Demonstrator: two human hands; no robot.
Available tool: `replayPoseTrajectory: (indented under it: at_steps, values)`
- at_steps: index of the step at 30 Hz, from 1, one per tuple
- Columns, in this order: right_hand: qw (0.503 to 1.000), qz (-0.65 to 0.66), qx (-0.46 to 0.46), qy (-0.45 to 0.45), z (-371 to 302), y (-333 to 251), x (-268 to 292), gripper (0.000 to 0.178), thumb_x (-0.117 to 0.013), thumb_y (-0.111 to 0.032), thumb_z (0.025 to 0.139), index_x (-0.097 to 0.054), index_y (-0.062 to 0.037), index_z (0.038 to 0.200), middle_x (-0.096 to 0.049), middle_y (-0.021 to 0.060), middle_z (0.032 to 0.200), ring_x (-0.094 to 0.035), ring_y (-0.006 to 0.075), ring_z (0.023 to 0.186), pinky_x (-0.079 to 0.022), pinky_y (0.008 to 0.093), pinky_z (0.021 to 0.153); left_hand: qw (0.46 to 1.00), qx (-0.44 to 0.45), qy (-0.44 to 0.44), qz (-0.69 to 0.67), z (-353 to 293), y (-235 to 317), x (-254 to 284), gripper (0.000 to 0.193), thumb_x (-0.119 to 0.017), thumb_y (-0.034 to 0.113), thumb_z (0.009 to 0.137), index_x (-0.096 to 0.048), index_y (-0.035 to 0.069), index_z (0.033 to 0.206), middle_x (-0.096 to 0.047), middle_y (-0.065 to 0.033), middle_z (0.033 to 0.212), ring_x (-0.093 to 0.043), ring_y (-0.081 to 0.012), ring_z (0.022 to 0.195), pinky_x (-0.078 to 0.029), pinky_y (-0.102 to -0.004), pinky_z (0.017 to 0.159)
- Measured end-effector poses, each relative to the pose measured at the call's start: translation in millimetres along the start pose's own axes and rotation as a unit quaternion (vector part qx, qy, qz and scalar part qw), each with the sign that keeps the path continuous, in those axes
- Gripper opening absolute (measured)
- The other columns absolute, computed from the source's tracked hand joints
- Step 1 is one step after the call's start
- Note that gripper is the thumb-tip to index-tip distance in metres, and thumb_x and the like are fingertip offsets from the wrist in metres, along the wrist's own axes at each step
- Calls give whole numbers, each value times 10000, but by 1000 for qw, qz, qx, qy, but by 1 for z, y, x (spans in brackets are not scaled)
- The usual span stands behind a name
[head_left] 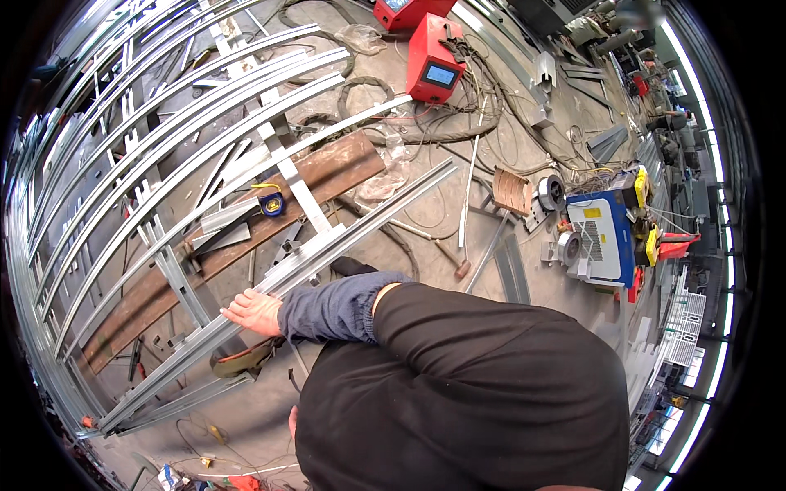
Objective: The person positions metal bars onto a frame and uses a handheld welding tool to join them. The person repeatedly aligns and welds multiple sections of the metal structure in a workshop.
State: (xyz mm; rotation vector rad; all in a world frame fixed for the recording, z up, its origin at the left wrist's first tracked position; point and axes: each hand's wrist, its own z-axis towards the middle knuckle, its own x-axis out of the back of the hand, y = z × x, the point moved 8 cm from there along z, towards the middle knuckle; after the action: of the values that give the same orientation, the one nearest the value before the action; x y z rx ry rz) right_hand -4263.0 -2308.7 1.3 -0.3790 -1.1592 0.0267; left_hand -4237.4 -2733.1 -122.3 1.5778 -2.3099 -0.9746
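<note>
My right arm, in a blue-grey sleeve, reaches to the left across the view. My right hand (255,313) rests on a long silvery metal rail (192,350), its fingers stretched over the top. This rail forms the near edge of a large frame of parallel metal bars (221,180). A flat cross bar (301,195) meets it just beyond my hand. At the edge of my black clothing shows a sliver of skin, apparently my left hand (293,421); its fingers are hidden. A green-brown pouch-like thing (246,360) lies below the rail near my right hand.
Under the frame lies a rusty plank (340,168), with a blue tape measure (272,204) above it. Red machines (435,61) and cables stand at the far side. A hammer (457,260), wire spools (552,193) and a blue-white machine (602,233) are to the right.
</note>
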Motion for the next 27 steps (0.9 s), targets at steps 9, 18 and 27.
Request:
replayPoseTrajectory:
  at_steps: [9, 18, 27]
  values:
    - [988, 126, -88, -17, -2, 29, 24, 374, -736, -246, 852, -727, -60, 1177, -643, 103, 1119, -592, 313, 1082, -466, 437, 922, 1000, -3, -6, 5, -3, 14, 16, 434, -639, 157, 1104, -565, 57, 1520, -721, -156, 1349, -703, -249, 1201, -566, -411, 1079]
    - [969, 133, -187, -91, -5, 54, 23, 141, -667, -203, 921, -776, -135, 977, -664, 40, 1041, -611, 268, 1090, -483, 431, 948, 1000, -8, 3, -13, -15, -2, 20, 425, -640, 130, 1100, -574, 62, 1514, -727, -150, 1336, -708, -245, 1192, -570, -411, 1078]
    - [974, 120, -178, -69, -10, 53, 25, 117, -678, -204, 888, -772, -162, 943, -656, 16, 1046, -595, 248, 1093, -477, 412, 952, 1000, -2, 3, -12, -13, -9, 30, 418, -641, 104, 1097, -583, 67, 1509, -733, -143, 1323, -712, -241, 1183, -574, -412, 1076]
